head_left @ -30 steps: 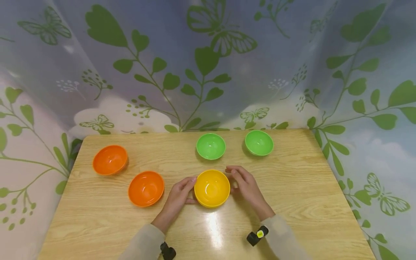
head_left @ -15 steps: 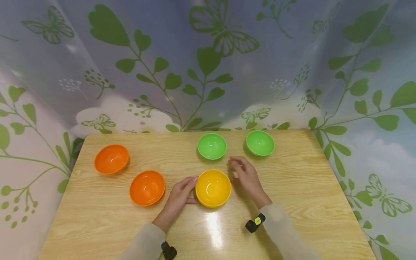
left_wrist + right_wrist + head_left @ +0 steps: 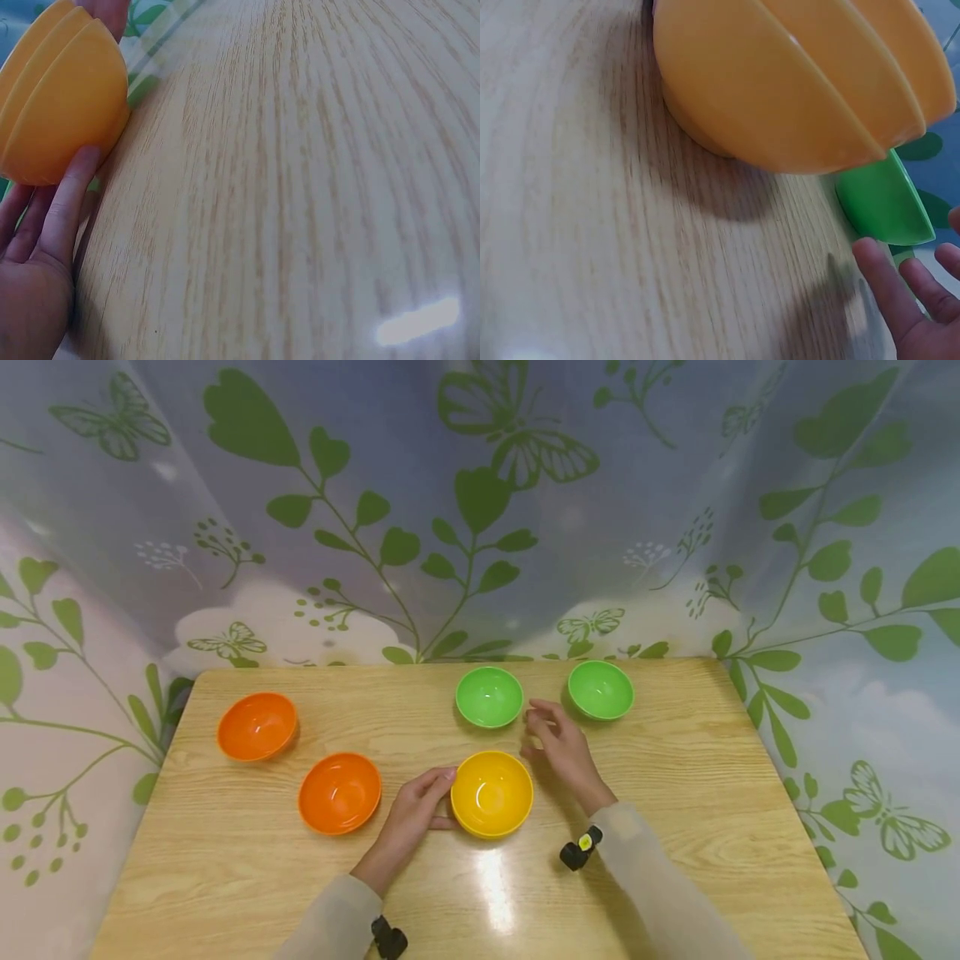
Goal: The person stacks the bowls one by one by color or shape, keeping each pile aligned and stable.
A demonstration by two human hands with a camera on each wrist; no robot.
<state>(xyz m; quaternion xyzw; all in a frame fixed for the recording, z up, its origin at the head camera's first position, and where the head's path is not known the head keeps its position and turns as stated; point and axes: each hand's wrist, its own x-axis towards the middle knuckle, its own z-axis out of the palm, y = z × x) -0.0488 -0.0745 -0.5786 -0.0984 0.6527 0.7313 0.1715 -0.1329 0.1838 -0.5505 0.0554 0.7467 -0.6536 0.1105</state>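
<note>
Nested yellow bowls (image 3: pixel 491 795) stand upright on the table, their stacked rims showing in both wrist views (image 3: pixel 71 105). My left hand (image 3: pixel 408 810) rests against the left side of this stack, thumb at the rim and a straight finger (image 3: pixel 67 191) touching low on the outer wall. My right hand (image 3: pixel 564 747) holds nothing; its fingers are spread and relaxed between two green bowls. The left green bowl (image 3: pixel 489 697) is just beyond its fingertips, apart from them as far as I can tell. The other green bowl (image 3: pixel 600 691) lies behind and to the right.
Two orange bowls stand on the left, one at the back (image 3: pixel 257 727) and one nearer (image 3: pixel 340 794). The wooden table (image 3: pixel 712 827) runs back to a curtain (image 3: pixel 660 502) printed with leaves and butterflies. Light glares on the table's front middle.
My right hand has left the right side of the yellow stack and moved away from me, toward the green bowls. My left hand and the bowls have stayed in place.
</note>
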